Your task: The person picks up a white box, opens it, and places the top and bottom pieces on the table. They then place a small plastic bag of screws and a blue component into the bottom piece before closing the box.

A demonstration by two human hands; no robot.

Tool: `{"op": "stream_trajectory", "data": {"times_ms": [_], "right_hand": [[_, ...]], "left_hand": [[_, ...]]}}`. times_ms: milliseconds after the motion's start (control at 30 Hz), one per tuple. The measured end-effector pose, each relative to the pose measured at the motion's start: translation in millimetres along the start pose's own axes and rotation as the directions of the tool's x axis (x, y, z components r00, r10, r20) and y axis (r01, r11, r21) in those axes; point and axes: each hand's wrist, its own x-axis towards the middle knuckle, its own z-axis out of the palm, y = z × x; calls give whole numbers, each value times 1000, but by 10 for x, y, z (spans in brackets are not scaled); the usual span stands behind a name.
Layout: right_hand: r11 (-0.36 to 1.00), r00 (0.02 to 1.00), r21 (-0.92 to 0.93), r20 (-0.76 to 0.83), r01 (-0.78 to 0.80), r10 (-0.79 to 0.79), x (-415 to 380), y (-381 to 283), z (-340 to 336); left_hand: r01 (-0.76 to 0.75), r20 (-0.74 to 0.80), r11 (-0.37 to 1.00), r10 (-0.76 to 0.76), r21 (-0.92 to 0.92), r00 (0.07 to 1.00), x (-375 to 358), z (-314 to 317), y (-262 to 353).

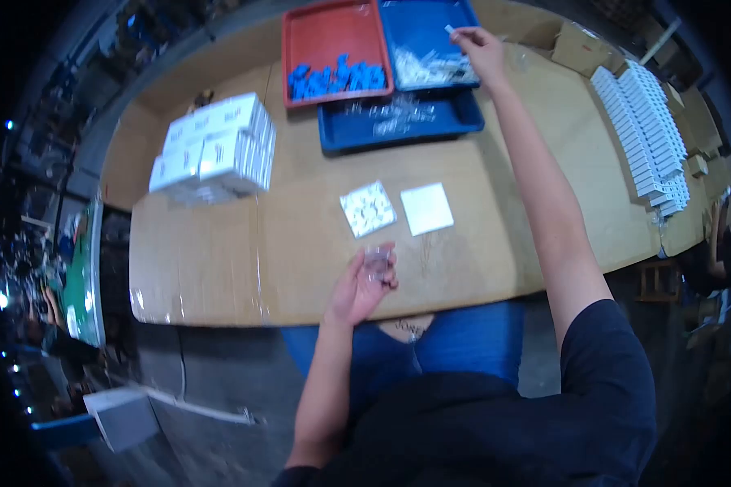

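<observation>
Head view showed the right hand (pixel 481 45) pinching a small white piece (pixel 449 29) over the blue tray (pixel 426 20) at the top of the frame, best lifted straight; the left hand (pixel 364 284) gripped a clear part (pixel 376 261).

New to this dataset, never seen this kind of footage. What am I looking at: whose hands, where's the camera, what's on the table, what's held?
No machine here: a person works with two bare hands, and the single picture comes from a camera worn on their head, looking forward and down, hence the fisheye bend.

The left hand is near the body and holds a small clear plastic piece. The right hand is stretched out over a blue tray and pinches a small white part.

On the wooden table lie two small white squares, a stack of white boxes, a red tray with blue pieces, a second blue tray with clear parts, and a long row of white boxes at the right.
</observation>
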Motion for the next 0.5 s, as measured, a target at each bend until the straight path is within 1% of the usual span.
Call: {"op": "stream_trajectory", "data": {"times_ms": [33,67,100,167,200,233,300,333,367,400,433,500], "right_hand": [[998,999,50,30,-28,27,-203,-128,-14],[996,994,39,76,-82,79,-461,-347,-4],[991,985,27,121,-129,125,-797,-535,13],[977,957,-14,201,-211,209,-1438,-666,11],[961,937,-18,219,-276,274,-1788,-757,30],[940,912,-27,233,-341,338,-2141,-841,51],[877,846,-24,252,-481,470,-2751,-951,91],[872,839,-27,260,-488,478,-2976,-1017,97],[848,812,-13,279,-531,513,-3189,-1087,97],[823,787,3,295,-568,542,-3309,-1143,122],[820,784,4,295,-573,546,-3359,-1192,149],[873,824,66,373,-482,427,-3391,-1334,166]], "left_hand": [[1,-9,1000,-1,7,1000,0,14,-7],[1,-18,1000,-1,16,1000,-8,46,4],[-16,-52,1000,15,-14,999,-42,47,-20],[-1,2,997,1,74,1000,2,67,22],[-15,-9,998,16,61,1000,6,60,35],[-9,11,998,8,68,1000,6,46,32],[-4,23,998,3,66,1000,2,49,31],[-12,33,995,9,94,999,-2,70,34],[-15,40,992,10,123,999,-19,91,26],[-19,43,990,13,141,999,-17,110,25],[-15,38,990,10,140,999,-23,126,28],[-42,9,969,41,245,999,-33,152,17]]}}
